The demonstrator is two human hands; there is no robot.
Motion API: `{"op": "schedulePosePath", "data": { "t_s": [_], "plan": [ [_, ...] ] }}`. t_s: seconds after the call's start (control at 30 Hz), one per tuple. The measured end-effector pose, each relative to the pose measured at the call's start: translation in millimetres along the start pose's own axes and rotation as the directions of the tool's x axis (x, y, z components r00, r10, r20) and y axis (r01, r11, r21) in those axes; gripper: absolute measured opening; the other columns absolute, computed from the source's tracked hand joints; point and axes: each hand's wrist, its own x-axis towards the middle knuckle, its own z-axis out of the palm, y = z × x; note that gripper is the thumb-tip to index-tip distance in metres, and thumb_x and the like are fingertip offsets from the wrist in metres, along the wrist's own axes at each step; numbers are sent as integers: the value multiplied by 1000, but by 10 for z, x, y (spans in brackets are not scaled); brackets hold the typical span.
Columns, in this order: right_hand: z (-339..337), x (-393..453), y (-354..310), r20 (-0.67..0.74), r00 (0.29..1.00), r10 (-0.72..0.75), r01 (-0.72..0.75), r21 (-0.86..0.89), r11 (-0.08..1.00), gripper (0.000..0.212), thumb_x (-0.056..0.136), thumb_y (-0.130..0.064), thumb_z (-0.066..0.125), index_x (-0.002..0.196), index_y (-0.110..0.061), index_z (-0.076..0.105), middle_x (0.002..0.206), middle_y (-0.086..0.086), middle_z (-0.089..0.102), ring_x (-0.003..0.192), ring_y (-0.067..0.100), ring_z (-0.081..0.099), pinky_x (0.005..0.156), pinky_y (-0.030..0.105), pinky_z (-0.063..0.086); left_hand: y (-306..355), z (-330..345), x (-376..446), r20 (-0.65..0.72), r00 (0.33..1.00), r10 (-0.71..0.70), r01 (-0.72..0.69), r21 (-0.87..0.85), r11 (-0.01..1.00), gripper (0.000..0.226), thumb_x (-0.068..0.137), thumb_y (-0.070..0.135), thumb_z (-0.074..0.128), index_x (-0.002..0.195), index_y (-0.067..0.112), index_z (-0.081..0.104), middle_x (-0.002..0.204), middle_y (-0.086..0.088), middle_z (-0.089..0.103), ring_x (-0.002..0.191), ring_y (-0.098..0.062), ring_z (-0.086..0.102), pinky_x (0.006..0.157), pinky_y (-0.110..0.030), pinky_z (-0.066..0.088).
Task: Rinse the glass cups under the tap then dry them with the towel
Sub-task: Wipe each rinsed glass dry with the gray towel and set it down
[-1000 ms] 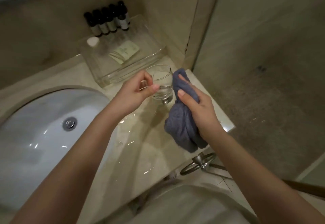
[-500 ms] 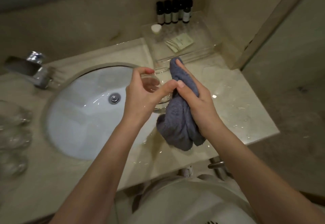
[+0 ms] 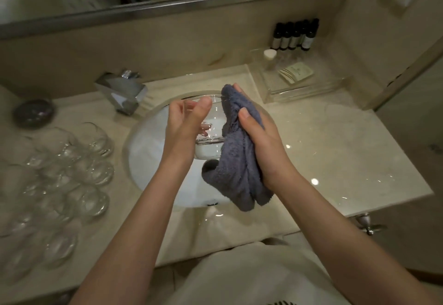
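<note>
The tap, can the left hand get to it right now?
Probably not straight away: the left hand is holding a glass cup over the sink. The tap is nearby, and nothing blocks the way.

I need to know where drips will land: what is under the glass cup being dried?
Under the glass cup, gripped by the left hand, lies the white sink. The towel in the right hand and both arms cover much of the basin, and the drain cannot be seen.
</note>
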Motion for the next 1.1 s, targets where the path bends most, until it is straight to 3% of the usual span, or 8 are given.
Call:
{"op": "schedulePosePath", "data": {
  "t_s": [0.2,0.4,0.6,0.67,0.73,0.83,0.93,1.1],
  "plan": [
    [606,-107,65,12,999,-45,45,10,999,35,95,-33,51,129,-42,53,147,-12,49,134,5,46,117,38,33,186,-514,-158,-98,990,103,-77,241,967,82,44,73,68,104,22,49,99,6,63,87,-13,69,77,-28,54],
    [1085,-176,110,45,998,49,-59,251,966,36,94,-32,51,129,-31,56,137,7,59,124,24,58,111,46,40,328,-1021,-209,31,999,-38,39,-55,998,60,49,62,64,89,18,62,93,-7,70,69,-16,70,63,-30,53],
    [1296,-350,240,-61,988,139,-122,215,969,34,88,-39,59,121,-37,63,134,8,60,118,24,62,107,47,45,288,-1265,-273,-96,995,29,6,348,937,76,61,80,46,103,20,64,83,10,64,66,-11,66,74,-41,52],
    [1316,-407,216,-42,996,74,-69,104,992,36,94,-34,56,130,-35,58,137,1,59,123,15,58,108,36,45,272,-1278,-349,-116,988,102,-37,460,887,83,60,80,54,122,25,50,86,7,64,78,-17,69,82,-45,54],
    [1315,-458,177,-9,1000,30,-30,68,997,35,99,-25,52,134,-30,54,140,-6,56,127,5,53,109,26,41,260,-1278,-399,-111,982,150,-65,547,834,81,58,77,66,120,28,45,84,4,65,85,-20,68,82,-44,54],
    [1245,-503,181,-14,997,72,-70,108,992,27,96,-32,55,122,-34,60,132,-2,63,121,12,60,107,33,45,251,-1270,-446,-88,992,92,-48,405,913,72,52,70,74,106,27,52,87,-3,70,72,-22,71,75,-44,58],
    [1132,-564,205,-41,984,172,-162,187,969,39,91,-39,58,124,-20,61,115,6,71,104,21,68,89,32,54,242,-1185,-547,6,999,52,-52,259,964,75,54,69,68,108,19,58,107,-2,66,79,-18,72,64,-36,58],
    [1003,-719,210,-52,983,178,-168,155,974,51,90,-39,55,138,-22,53,131,3,64,119,20,62,106,41,46,198,-1126,-653,13,1000,15,-19,488,873,82,57,86,43,107,22,47,94,6,67,80,-12,68,82,-46,54]
  ]
}}
